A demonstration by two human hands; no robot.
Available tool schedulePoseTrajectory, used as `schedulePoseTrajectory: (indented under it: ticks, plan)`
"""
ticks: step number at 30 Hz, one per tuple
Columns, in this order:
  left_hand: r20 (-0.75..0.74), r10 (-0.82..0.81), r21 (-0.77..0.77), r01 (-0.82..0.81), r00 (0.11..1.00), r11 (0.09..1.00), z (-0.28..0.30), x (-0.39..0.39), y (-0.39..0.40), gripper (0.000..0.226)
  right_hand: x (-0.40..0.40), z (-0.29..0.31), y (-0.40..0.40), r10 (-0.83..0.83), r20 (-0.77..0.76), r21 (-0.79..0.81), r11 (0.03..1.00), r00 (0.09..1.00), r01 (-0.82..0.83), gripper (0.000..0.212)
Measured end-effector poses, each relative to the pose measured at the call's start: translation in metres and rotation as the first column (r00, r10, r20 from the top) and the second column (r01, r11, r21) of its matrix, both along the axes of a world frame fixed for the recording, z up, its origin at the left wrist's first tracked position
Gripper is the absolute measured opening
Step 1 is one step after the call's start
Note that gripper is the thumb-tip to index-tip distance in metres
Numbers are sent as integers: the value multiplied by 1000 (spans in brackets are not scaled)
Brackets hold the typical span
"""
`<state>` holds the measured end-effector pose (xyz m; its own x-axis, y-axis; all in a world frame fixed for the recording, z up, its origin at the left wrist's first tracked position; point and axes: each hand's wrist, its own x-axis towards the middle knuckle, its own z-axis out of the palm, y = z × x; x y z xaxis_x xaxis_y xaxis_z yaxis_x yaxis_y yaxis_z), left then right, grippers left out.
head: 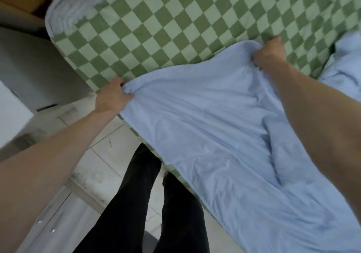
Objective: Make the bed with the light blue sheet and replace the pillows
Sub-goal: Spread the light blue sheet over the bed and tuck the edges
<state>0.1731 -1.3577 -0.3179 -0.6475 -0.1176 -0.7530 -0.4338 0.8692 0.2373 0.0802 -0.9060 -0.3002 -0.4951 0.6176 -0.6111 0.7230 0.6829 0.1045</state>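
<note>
1. as the person stands at the side of the bed, both bare arms reach out over the mattress, and the light blue cotton sheet [224, 135] is stretched between the two hands.
2. the left hand [113, 96] is clenched around a bunched edge of the sheet, right at the near edge of the bed, with the fingers curled under the cloth and the thumb on top.
3. the right hand [270, 55] grasps another gathered bit of the same edge, farther in over the mattress, knuckles up and the cloth puckering beneath them.
4. the sheet lies across the near right part of the bed, wrinkled, and spills over the side toward the person's legs; its leading edge runs between the two fists.
5. beyond that edge the green and pale green checkered mattress cover [156, 27] is still bare, reaching to the far corner.
6. at that far left corner a ribbed pale blue layer [78, 6] shows where the checkered cover stops short of it.
7. more crumpled light blue cloth [343, 65] sits heaped at the right side of the bed, just past the right hand; whether it is the same sheet, i cannot tell.
8. the person's legs in black trousers [136, 194] stand on a pale tiled floor [109, 135] close against the bedside.
</note>
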Motion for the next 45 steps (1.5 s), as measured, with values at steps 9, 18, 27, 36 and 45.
schedulePoseTrajectory:
  ticks: [9, 18, 27, 36, 45]
  plan:
    - [-42, 263, 147, -255, 964, 956, 12, -9, -9, 28, -94, 63, 13, 303, -449, 228, 948, 840, -220, 41]
    - [-29, 352, 117, -346, 936, 931, 7, -6, -21, 25, -153, 43, -26, 363, -267, 62, 931, 893, -360, 35]
    - [73, 341, 80, -346, 937, 935, 8, -7, -30, 25, -151, 12, -74, 577, 29, 194, 798, 817, -570, 44]
    - [-357, 220, -32, -247, 908, 968, 6, -98, -95, 46, -207, 18, -236, 950, -194, 100, 268, 245, -958, 59]
    - [-311, 71, -8, -77, 948, 997, -7, -128, -138, 30, -232, 6, -282, 996, 26, 191, 81, 88, -978, 27]
